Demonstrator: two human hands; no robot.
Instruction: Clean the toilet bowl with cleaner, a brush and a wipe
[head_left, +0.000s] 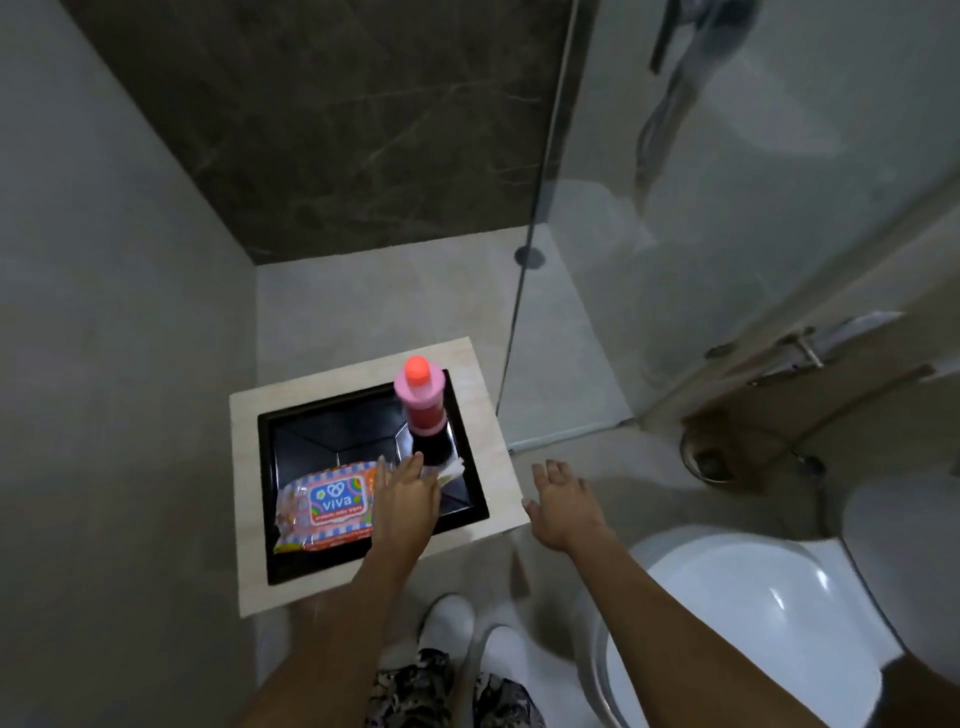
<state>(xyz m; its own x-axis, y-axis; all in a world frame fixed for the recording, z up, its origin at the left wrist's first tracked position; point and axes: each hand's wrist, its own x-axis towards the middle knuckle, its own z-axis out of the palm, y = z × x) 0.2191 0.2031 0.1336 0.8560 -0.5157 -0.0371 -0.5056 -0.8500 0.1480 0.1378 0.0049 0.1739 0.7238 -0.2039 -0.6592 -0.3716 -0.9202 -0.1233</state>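
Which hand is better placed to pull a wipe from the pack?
Left. The left hand lies over the wipes pack at its opening; the right hand hovers open off the tray.

I see a black tray (470, 488) on a beige bench (249, 467). Bottle (423, 405): pink, orange-red cap. Wipes pack (327, 506): pink-checked, blue label, white lettering. White toilet (753, 623), white shoes (447, 618), dark brown veined wall (337, 119), black-and-cream patterned trousers (410, 696).

The wipes pack (324, 512), lying just left of the left hand's fingertips (410, 465), read "viva" in white on a blue panel. A smaller line beneath it possibly said "baby wipes", too blurred to confirm.
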